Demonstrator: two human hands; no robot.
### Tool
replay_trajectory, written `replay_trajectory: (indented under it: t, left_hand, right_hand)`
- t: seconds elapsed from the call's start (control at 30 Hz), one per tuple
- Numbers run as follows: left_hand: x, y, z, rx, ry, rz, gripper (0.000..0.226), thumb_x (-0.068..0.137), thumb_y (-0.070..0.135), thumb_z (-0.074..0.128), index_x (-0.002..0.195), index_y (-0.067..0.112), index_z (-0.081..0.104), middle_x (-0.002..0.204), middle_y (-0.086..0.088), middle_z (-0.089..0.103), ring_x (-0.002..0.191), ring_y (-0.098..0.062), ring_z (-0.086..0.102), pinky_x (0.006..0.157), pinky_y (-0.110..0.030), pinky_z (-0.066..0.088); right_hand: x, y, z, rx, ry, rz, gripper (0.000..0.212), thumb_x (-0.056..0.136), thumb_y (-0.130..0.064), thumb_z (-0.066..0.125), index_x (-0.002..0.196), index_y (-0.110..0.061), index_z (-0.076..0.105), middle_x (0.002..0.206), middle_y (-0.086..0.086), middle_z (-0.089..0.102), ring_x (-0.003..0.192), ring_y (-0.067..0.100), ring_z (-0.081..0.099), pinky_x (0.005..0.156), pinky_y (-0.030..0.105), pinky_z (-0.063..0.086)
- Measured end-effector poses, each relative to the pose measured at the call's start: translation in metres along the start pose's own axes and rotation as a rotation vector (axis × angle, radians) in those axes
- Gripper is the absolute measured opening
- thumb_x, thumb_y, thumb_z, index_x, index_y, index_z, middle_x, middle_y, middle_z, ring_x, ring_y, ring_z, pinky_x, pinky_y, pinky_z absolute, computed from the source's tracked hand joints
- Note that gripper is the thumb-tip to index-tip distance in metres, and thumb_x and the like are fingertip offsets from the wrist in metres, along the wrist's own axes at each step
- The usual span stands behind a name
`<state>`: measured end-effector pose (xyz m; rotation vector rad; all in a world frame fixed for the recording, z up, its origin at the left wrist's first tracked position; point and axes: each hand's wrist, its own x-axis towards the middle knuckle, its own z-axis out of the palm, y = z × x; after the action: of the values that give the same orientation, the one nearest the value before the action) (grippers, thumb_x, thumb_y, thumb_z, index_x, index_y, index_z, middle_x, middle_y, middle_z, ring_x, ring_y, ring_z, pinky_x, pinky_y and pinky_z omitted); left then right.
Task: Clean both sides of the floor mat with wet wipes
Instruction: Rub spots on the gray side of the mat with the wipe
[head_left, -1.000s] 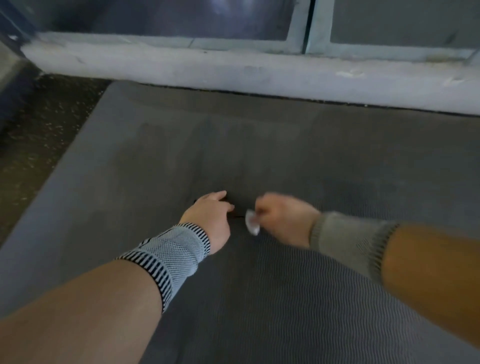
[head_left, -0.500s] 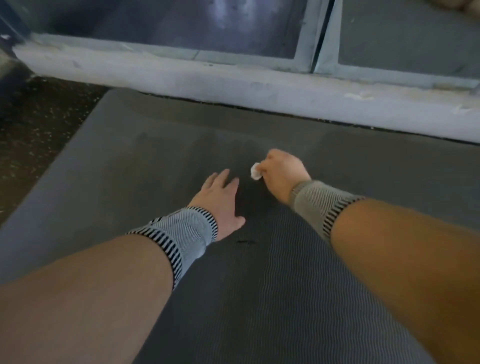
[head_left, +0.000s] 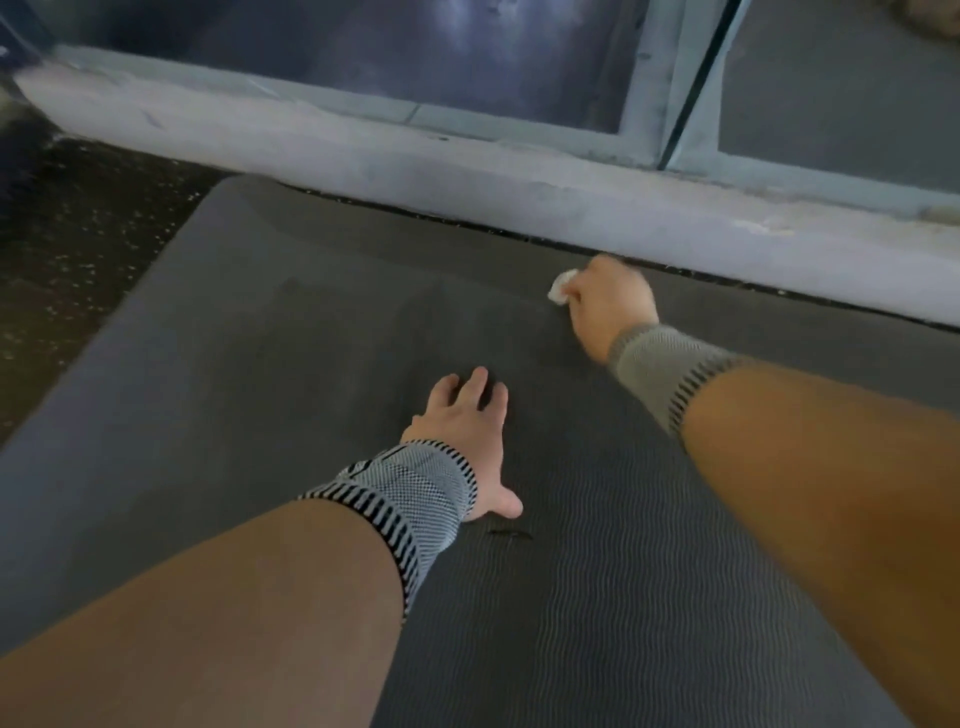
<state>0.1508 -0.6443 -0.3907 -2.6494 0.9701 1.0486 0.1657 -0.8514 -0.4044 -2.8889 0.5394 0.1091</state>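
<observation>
The grey floor mat (head_left: 249, 374) fills the middle and lower frame, its far edge running just beside the pale window sill (head_left: 467, 176) across the upper frame, a thin dark gap between them. The right hand (head_left: 610, 304), right of centre, has its fingers curled around a small white wet wipe (head_left: 560, 291), pressing it on the mat close to that far edge. The left hand (head_left: 470, 431) lies flat at centre, fingers straight and slightly spread. Bare mat stretches to the left, ending at its rounded upper-left corner beside dark speckled floor (head_left: 78, 249).
</observation>
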Motion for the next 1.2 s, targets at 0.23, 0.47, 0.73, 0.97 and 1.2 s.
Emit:
replay_trajectory:
  t: [0.23,0.47,0.73,0.97,1.2]
  left_hand:
    - [0.000,0.004,-0.005,-0.011,-0.020,-0.002,0.121,0.072,0.053,0.077,0.154,0.023,-0.007,0.158,0.006,-0.021,0.147,-0.030,-0.014,0.117,-0.055,0.018]
    - [0.000,0.004,-0.004,-0.022,-0.033,0.005,0.121,0.072,0.053,0.078,0.154,0.024,-0.006,0.158,0.007,-0.020,0.147,-0.029,-0.014,0.116,-0.055,0.019]
    - [0.001,0.006,-0.006,0.003,-0.065,-0.013,0.122,0.073,0.051,0.078,0.153,0.022,-0.009,0.158,0.005,-0.024,0.146,-0.030,-0.016,0.116,-0.057,0.016]
    - [-0.002,0.008,-0.012,0.013,-0.077,-0.021,0.121,0.074,0.050,0.077,0.154,0.021,-0.009,0.158,0.003,-0.022,0.146,-0.032,-0.016,0.116,-0.058,0.019]
    - [-0.002,0.008,-0.010,0.060,-0.057,-0.025,0.122,0.073,0.054,0.076,0.153,0.022,-0.010,0.159,0.003,-0.020,0.146,-0.032,-0.015,0.116,-0.055,0.024]
  right_hand:
    - [-0.028,-0.007,-0.001,-0.060,-0.060,-0.429,0.022,0.090,-0.009,0.054,0.105,-0.015,0.069,0.100,0.012,0.059,0.092,0.031,0.059,0.075,0.037,0.046]
    - [0.011,-0.002,0.010,-0.087,0.066,-0.016,0.030,0.094,-0.013,0.048,0.120,-0.015,0.062,0.118,0.013,0.055,0.107,0.034,0.055,0.090,0.036,0.044]
    - [0.049,0.015,-0.008,-0.132,-0.056,0.122,0.031,0.094,-0.008,0.048,0.123,-0.011,0.060,0.118,0.017,0.055,0.106,0.036,0.056,0.081,0.038,0.045]
    - [-0.075,0.016,0.009,0.118,0.015,-0.239,0.022,0.092,-0.012,0.053,0.105,-0.010,0.071,0.096,0.013,0.060,0.089,0.032,0.056,0.079,0.035,0.045]
    - [0.002,0.037,0.010,-0.011,0.170,0.242,0.030,0.093,-0.012,0.049,0.120,-0.013,0.062,0.120,0.017,0.050,0.108,0.037,0.052,0.087,0.036,0.044]
